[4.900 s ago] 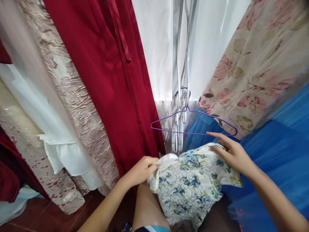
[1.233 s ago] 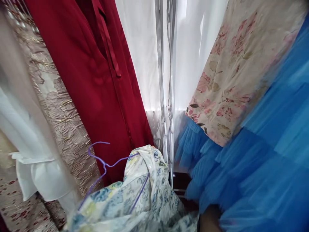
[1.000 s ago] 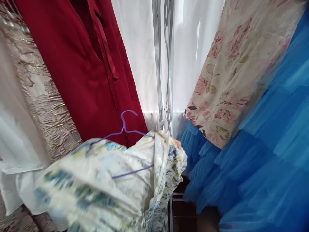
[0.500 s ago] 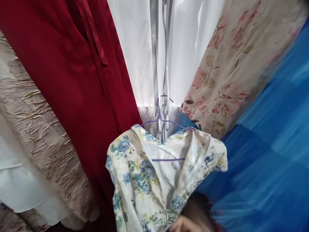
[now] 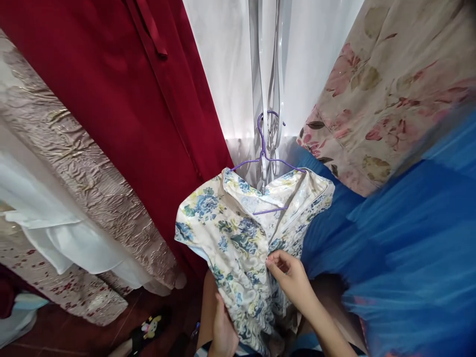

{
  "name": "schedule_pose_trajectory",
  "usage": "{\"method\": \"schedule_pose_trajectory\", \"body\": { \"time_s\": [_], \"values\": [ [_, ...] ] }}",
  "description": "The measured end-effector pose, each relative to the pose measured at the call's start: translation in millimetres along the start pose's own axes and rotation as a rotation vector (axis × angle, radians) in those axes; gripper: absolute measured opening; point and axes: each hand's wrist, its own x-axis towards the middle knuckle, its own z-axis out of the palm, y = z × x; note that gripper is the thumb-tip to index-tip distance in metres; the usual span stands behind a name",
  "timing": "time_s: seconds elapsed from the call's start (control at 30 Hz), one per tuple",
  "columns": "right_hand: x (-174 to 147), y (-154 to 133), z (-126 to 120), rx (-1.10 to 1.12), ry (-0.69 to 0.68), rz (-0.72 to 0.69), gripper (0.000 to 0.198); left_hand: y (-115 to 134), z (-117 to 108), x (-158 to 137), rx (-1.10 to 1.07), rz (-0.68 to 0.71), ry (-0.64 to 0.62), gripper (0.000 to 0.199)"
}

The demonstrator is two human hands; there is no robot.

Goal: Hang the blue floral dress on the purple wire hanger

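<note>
A cream dress (image 5: 241, 258) with blue, green and yellow flowers hangs from a purple wire hanger (image 5: 263, 154). Its neckline falls open at the front, and the fabric below is gathered. My right hand (image 5: 292, 277) pinches the front edge under the neckline between thumb and fingertips. Lower down, my left hand (image 5: 224, 329) holds the dress's left side, its fingers pointing up along the cloth and partly hidden by it. The hanger's hook sits among hanging pale straps (image 5: 277, 59).
Long garments hang all around: a red one (image 5: 148, 139) and a textured pinkish one (image 5: 92, 163) at left, a white one (image 5: 219, 59) behind, a pink-flowered one (image 5: 394, 109) and blue tulle (image 5: 390, 233) at right. A slippered foot (image 5: 148, 329) rests on the dark red floor (image 5: 111, 310).
The view has shifted, so the dress and hanger appear higher. My right hand has come up from the bottom edge onto the dress front, and my left hand has come into view.
</note>
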Motion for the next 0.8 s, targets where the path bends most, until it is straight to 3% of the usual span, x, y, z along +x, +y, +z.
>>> {"method": "schedule_pose_trajectory", "body": {
  "time_s": [0.07, 0.13, 0.2, 0.3, 0.33, 0.4, 0.5, 0.6, 0.67, 0.8],
  "values": [
    [2.9, 1.1, 3.4, -0.011, 0.012, -0.017, 0.024, -8.8, -6.5, 2.1, 0.026, 0.019, 0.025, 0.071],
    [1.5, 2.3, 0.9, -0.031, 0.024, -0.037, 0.019, -13.5, -11.9, 12.5, 0.146, 0.095, 0.080, 0.074],
    [-2.6, 1.9, -8.3, -0.103, 0.026, -0.073, 0.016, -13.6, -16.0, 26.5, 0.290, 0.301, 0.226, 0.064],
    [-8.8, -5.4, -30.3, -0.257, 0.010, -0.191, 0.013, -8.9, -12.0, 38.5, 0.448, 0.728, 0.404, 0.043],
    [-9.8, -10.0, -37.9, -0.302, -0.006, -0.250, 0.013, -6.8, -5.8, 37.8, 0.498, 0.829, 0.363, 0.035],
    [-9.7, -22.1, -50.7, -0.385, -0.057, -0.376, 0.011, -2.0, 14.6, 29.9, 0.591, 0.900, 0.109, 0.025],
    [-6.8, -43.1, -60.1, -0.493, -0.186, -0.532, 0.011, 6.3, 55.3, 12.5, 0.638, 0.815, -0.254, 0.022],
    [-2.1, -60.8, -61.7, -0.554, -0.282, -0.605, 0.014, 13.2, 84.9, 2.5, 0.599, 0.760, -0.306, 0.005],
    [5.0, -70.5, -63.4, -0.591, -0.283, -0.647, 0.017, 15.4, 91.3, 0.8, 0.599, 0.749, -0.311, 0.010],
    [39.5, -100.7, -72.0, -0.623, -0.067, -0.796, 0.014, 14.9, 82.1, 1.6, 0.701, 0.723, -0.405, 0.022]
  ]
}}
